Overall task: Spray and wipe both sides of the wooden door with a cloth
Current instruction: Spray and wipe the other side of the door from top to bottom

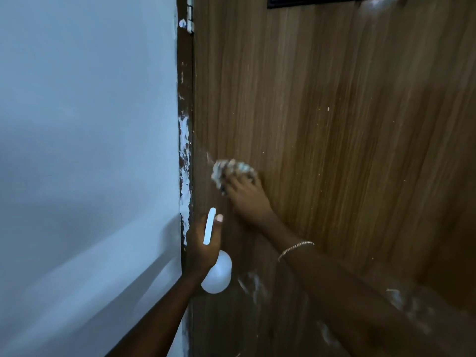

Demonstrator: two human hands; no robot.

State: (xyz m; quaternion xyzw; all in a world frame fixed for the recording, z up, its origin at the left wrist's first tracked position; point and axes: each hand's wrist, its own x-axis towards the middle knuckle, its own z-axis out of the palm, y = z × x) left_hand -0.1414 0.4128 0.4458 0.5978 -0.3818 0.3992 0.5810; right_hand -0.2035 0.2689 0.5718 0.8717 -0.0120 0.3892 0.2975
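Observation:
The wooden door [334, 112] fills the right half of the view, brown with vertical grain and small pale specks. My right hand [247, 194] presses a crumpled whitish cloth [230, 170] flat against the door near its left edge. My left hand [203, 243] is lower and slightly left, wrapped around a white spray bottle [217, 276] whose trigger head points up toward the door. A thin bracelet [296, 249] sits on my right wrist.
A dark brown door frame [185, 99] with flaking white paint runs vertically left of the door. A pale blue wall [85, 150] covers the left half. White smears [251, 284] mark the door's lower part. A dark plate [322, 1] sits at the top.

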